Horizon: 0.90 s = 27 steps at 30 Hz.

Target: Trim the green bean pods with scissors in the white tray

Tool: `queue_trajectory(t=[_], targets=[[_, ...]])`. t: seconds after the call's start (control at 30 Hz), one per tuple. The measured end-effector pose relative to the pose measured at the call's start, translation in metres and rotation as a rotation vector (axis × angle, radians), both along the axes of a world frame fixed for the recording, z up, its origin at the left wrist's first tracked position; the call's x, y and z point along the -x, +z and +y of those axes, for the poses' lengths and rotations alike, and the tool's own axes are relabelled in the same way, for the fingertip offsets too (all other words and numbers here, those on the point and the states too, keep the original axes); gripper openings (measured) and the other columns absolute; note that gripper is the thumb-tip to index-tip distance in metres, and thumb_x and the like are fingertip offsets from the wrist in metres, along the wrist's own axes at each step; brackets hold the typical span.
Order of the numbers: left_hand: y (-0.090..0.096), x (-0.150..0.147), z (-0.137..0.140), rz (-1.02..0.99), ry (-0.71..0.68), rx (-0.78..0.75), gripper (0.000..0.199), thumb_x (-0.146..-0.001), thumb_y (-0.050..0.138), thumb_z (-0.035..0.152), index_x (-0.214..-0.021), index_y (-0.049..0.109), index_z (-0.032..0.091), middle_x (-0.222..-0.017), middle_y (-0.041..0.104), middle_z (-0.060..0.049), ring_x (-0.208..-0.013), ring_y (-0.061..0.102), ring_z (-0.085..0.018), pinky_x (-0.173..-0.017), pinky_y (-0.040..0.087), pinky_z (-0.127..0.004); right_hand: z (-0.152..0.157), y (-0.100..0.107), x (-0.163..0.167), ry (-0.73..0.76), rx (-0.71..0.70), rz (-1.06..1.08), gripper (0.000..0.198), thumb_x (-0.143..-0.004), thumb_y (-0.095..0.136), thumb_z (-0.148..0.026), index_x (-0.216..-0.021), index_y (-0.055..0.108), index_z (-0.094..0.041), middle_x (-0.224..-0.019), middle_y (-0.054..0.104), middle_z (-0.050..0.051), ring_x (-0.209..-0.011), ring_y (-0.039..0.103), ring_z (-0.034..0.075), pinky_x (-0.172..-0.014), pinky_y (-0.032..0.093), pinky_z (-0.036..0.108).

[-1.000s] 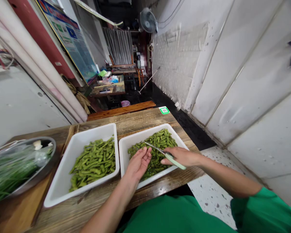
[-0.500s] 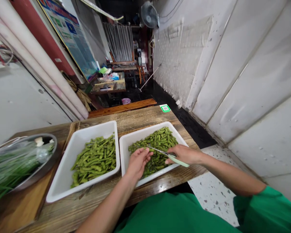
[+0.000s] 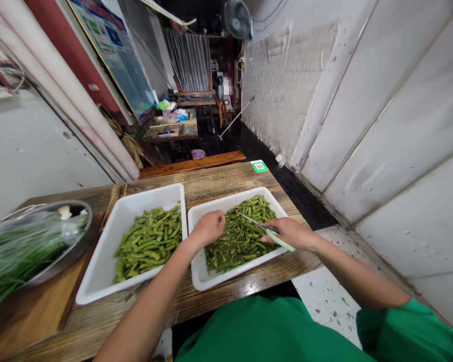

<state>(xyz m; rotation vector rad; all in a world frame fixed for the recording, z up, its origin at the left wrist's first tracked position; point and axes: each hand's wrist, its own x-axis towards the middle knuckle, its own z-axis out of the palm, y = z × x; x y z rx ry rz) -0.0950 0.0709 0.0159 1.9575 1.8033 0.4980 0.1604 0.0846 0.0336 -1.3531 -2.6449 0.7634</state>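
Two white plastic tubs stand side by side on a wooden table. The right tub (image 3: 226, 282) holds green soybean pods (image 3: 245, 236) lying in water. In the left tub (image 3: 94, 271) is a heap of more pods (image 3: 151, 241). My right hand (image 3: 290, 232) grips scissors (image 3: 275, 237) with pale green handles, their blades pointing left over the right tub. My left hand (image 3: 210, 229) hovers above that tub's left side, fingers curled closed. Whatever it may pinch is hidden by the fingers.
At the left, a metal bowl (image 3: 85, 236) holds bagged green stalks (image 3: 30, 251) on a wooden board (image 3: 33, 314). A green code sticker (image 3: 259, 166) lies at the table's far corner. Beyond are a bench (image 3: 196, 163) and another table (image 3: 171, 131); a wall (image 3: 392, 100) runs along the right.
My left hand has moved up and left, away from the scissor blades, and its fingers have curled in. The scissors stay in my right hand, shifted slightly. The view has moved a little.
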Motion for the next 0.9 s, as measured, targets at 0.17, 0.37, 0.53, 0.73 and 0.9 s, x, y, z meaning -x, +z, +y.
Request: queue_trajectory(t=[0.17, 0.37, 0.53, 0.73, 0.9], targets=[[-0.046, -0.009, 0.025, -0.037, 0.072, -0.028, 0.019, -0.049, 0.053, 0.003, -0.039, 0.046, 0.018, -0.045, 0.049, -0.005, -0.066, 0.053, -0.024, -0.074, 0.03, -0.033, -0.007, 0.001, 0.004, -0.024, 0.04, 0.018, 0.042, -0.068, 0.05, -0.054, -0.086, 0.06, -0.018, -0.071, 0.062, 0.004, -0.065, 0.055, 0.017, -0.055, 0.034, 0.022], [-0.059, -0.004, 0.039, -0.09, 0.113, -0.071, 0.03, -0.051, 0.053, 0.002, -0.032, 0.036, 0.018, -0.043, 0.048, -0.006, -0.073, 0.054, -0.026, -0.082, 0.026, -0.036, -0.009, -0.003, 0.005, -0.029, 0.02, 0.034, 0.046, -0.068, 0.047, -0.057, -0.086, 0.061, -0.018, -0.069, 0.06, 0.004, -0.062, 0.053, 0.016, -0.054, 0.033, 0.022], [-0.053, 0.002, 0.039, -0.111, 0.106, -0.02, 0.028, -0.046, 0.059, 0.002, -0.031, 0.04, 0.018, -0.038, 0.046, -0.004, -0.068, 0.054, -0.025, -0.076, 0.029, -0.033, -0.01, -0.006, 0.007, -0.033, 0.024, 0.033, 0.045, -0.068, 0.047, -0.057, -0.089, 0.06, -0.019, -0.069, 0.061, 0.004, -0.063, 0.054, 0.016, -0.055, 0.033, 0.022], [-0.038, 0.0, 0.021, -0.265, 0.0, 0.064, 0.012, -0.06, 0.059, 0.028, -0.056, 0.063, 0.017, -0.057, 0.06, -0.002, -0.058, 0.05, -0.015, -0.06, 0.034, -0.024, -0.012, -0.005, 0.007, -0.062, 0.016, 0.028, 0.044, -0.069, 0.049, -0.055, -0.09, 0.059, -0.019, -0.071, 0.061, 0.004, -0.066, 0.055, 0.016, -0.057, 0.034, 0.022], [-0.026, -0.007, -0.004, -0.758, 0.029, 0.238, 0.036, -0.065, 0.054, 0.044, -0.074, 0.062, 0.011, -0.068, 0.062, -0.004, -0.042, 0.034, -0.004, -0.043, 0.025, -0.019, -0.01, 0.0, 0.006, -0.01, 0.024, 0.021, 0.047, -0.07, 0.046, -0.057, -0.094, 0.056, -0.017, -0.076, 0.061, 0.006, -0.07, 0.055, 0.018, -0.059, 0.035, 0.022]])
